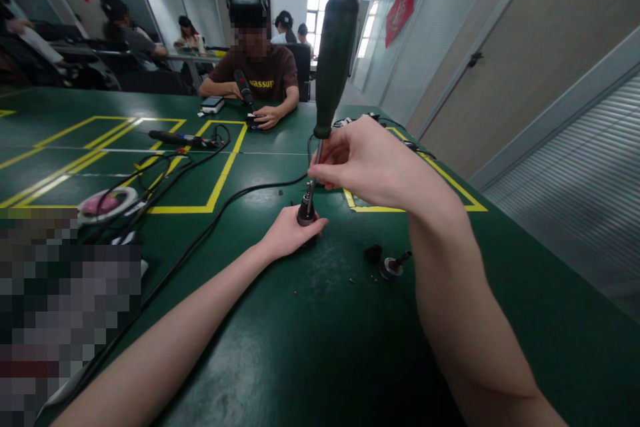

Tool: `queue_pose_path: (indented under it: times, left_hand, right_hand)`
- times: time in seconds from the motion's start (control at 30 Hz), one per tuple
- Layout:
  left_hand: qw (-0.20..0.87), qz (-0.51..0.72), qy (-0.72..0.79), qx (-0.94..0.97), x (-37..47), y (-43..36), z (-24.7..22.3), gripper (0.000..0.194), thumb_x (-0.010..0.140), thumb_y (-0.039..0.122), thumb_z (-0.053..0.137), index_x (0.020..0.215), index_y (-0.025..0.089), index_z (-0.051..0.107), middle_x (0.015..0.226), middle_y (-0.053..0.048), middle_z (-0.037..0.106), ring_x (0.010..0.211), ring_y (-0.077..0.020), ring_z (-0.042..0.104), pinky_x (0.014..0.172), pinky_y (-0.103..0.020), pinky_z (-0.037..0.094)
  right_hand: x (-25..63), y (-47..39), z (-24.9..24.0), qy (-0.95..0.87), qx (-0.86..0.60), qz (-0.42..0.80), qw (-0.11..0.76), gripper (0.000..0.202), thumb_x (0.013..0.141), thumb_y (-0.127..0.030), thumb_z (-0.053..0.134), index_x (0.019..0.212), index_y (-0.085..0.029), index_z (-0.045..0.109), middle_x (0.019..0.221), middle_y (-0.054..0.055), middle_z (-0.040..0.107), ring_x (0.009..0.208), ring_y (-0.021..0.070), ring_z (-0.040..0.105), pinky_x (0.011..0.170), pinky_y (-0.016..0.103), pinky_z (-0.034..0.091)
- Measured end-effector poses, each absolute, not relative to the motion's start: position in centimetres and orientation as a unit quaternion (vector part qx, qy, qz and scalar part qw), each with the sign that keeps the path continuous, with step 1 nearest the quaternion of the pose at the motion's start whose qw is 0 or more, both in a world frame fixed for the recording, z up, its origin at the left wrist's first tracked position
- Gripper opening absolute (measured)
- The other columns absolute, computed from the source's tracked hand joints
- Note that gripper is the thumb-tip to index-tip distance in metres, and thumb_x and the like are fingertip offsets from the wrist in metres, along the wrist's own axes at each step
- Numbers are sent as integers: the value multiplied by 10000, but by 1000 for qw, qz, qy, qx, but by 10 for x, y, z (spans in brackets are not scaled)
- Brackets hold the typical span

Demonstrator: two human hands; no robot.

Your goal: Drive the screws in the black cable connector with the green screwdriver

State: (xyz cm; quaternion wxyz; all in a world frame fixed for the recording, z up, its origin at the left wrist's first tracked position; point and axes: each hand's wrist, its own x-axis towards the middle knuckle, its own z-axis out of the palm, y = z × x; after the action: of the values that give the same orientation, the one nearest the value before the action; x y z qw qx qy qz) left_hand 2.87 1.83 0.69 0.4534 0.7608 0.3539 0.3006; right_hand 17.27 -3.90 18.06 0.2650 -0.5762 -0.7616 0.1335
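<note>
My right hand [367,160] pinches the shaft of a screwdriver with a dark green handle [335,60]. The screwdriver stands nearly upright, handle on top. Its lower end reaches a small black cylindrical part with a metal ring [305,215], though the exact contact is too small to make out. My left hand [290,233] is closed around this part on the green table [240,360]. Right of the left hand lie a round metal-and-black piece with a stem [392,267], a black cap-like piece [373,253] and a few tiny bits that look like screws.
A black cable [220,213] crosses the table on the left. Beyond it lie a dark pen-shaped tool [170,137] and a roll of tape [107,204]. Yellow tape lines [226,173] mark the tabletop. Across the table a person [257,73] handles a power tool.
</note>
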Motion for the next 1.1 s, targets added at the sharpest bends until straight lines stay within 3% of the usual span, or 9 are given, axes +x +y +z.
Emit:
queue_pose_path:
  times: [0.17,0.33,0.47,0.6,0.77,0.93,1.03,1.1]
  left_hand:
    - [446,297,354,767,29,18,7,290,889,428,680,715,196,658,716,-30,754,706,-206,688,740,-327,532]
    - [444,299,352,768,29,18,8,284,895,410,685,710,195,661,713,-27,755,713,-210,696,758,-332,529]
    - [443,297,355,767,30,18,9,284,893,410,688,707,196,665,716,-29,759,716,-213,699,760,-334,535]
    - [447,296,357,765,30,17,9,286,887,419,683,707,199,656,711,-29,753,698,-210,688,739,-333,530]
    - [444,294,359,766,29,18,9,277,881,423,682,717,202,650,715,-27,757,710,-210,693,747,-332,534]
    - [446,295,357,766,29,18,8,287,877,436,677,715,201,650,718,-32,756,713,-208,689,750,-330,526]
    - [449,297,355,764,29,19,7,284,877,435,681,720,201,652,719,-31,759,710,-208,689,749,-330,526]
    - [449,298,356,764,30,19,6,279,876,434,683,725,201,653,712,-29,757,703,-208,690,741,-330,528]
  right_hand:
    - [171,-41,179,-786,-541,144,262,145,902,-182,637,779,-154,708,757,16,691,688,134,566,655,297,400]
    - [162,-45,181,-761,-560,147,292,289,950,-343,680,741,-143,683,716,28,656,686,137,539,632,303,359]
    - [162,-43,178,-763,-543,147,318,96,918,-204,654,991,-165,702,864,35,707,752,158,608,677,293,426]
    - [166,-40,175,-767,-543,142,312,353,890,-144,609,1237,-210,613,875,8,687,743,175,615,686,302,452]
    - [166,-41,175,-766,-547,137,308,306,854,-88,573,1135,-208,597,844,-9,636,705,156,573,692,304,445]
    - [162,-40,176,-757,-546,140,330,68,941,-250,620,990,-207,601,825,-3,621,705,156,557,687,310,441]
    - [161,-39,175,-758,-543,135,334,63,925,-202,614,986,-203,598,917,18,652,754,156,571,716,303,451]
    - [162,-37,174,-760,-545,120,333,166,904,-158,596,1064,-204,597,944,17,651,755,153,564,712,297,445]
